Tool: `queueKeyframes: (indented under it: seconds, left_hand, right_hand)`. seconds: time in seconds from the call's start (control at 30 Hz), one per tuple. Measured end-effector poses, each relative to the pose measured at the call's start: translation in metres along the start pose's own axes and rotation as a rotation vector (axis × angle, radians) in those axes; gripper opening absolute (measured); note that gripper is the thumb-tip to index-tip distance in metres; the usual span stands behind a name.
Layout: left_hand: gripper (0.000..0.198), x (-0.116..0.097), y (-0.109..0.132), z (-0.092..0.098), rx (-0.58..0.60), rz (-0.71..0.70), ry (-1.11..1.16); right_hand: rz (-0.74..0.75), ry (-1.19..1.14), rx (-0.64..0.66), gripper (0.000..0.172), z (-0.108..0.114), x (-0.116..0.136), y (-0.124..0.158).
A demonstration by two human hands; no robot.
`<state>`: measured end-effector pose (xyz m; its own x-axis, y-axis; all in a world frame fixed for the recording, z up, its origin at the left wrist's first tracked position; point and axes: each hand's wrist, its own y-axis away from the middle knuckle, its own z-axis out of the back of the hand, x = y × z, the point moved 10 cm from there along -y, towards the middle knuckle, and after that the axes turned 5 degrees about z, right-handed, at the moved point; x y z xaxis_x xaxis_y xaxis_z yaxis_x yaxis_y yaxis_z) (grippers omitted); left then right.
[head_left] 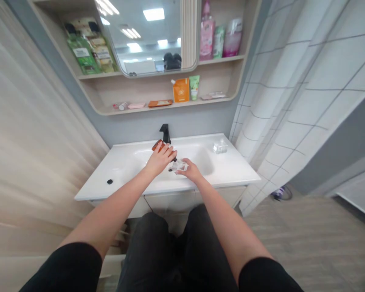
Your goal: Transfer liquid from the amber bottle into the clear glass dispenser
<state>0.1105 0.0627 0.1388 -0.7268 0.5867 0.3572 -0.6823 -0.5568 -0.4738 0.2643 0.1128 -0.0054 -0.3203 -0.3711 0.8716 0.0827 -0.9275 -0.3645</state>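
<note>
My left hand [161,157] is closed around a brown bottle [156,144], which is tilted with its neck end down to the right, over the white sink [205,158]. Just below that end, my right hand [192,170] grips a small clear container [179,165] between thumb and fingers. The two things are very close; whether they touch, I cannot tell. Anything flowing between them is too small to make out. On the counter to the left lies a small round black cap [110,181].
Behind the hands rises a black faucet [165,133]. A clear box [220,147] stands on the counter's right side. Above, a mirror cabinet [158,83] holds green bottles [83,52], a pink pump bottle [207,36], an orange pouch [181,90] and a green tube [194,87]. Curtains hang at both sides.
</note>
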Motion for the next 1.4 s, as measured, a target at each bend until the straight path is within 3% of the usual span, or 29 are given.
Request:
queueKeyframes:
  seconds: [0.5, 0.7, 0.97, 1.1, 1.23, 1.4]
  left_hand:
    - [0.055, -0.002, -0.005, 0.005, -0.021, -0.05, 0.051]
    - [0.056, -0.002, -0.006, 0.008, -0.017, -0.046, 0.093]
    - [0.056, 0.01, 0.005, 0.009, -0.084, 0.164, 0.245]
    - [0.057, 0.031, 0.025, -0.013, -0.127, 0.454, 0.421]
    - [0.082, 0.064, 0.087, -0.064, -0.186, 0.935, 0.722]
    - [0.078, 0.078, 0.141, -0.125, -0.104, 1.161, 0.98]
  right_hand:
    - [0.014, -0.118, -0.019, 0.079, -0.003, -0.012, -0.003]
    - [-0.023, -0.282, -0.008, 0.081, -0.007, -0.011, -0.003]
    - [-0.021, -0.322, 0.01, 0.081, -0.006, 0.001, 0.0]
    - [-0.019, -0.354, 0.007, 0.081, -0.006, 0.002, 0.0]
    - [-0.001, -0.293, -0.006, 0.08, -0.005, -0.001, -0.001]
    - [0.014, -0.062, -0.054, 0.076, 0.006, -0.008, -0.002]
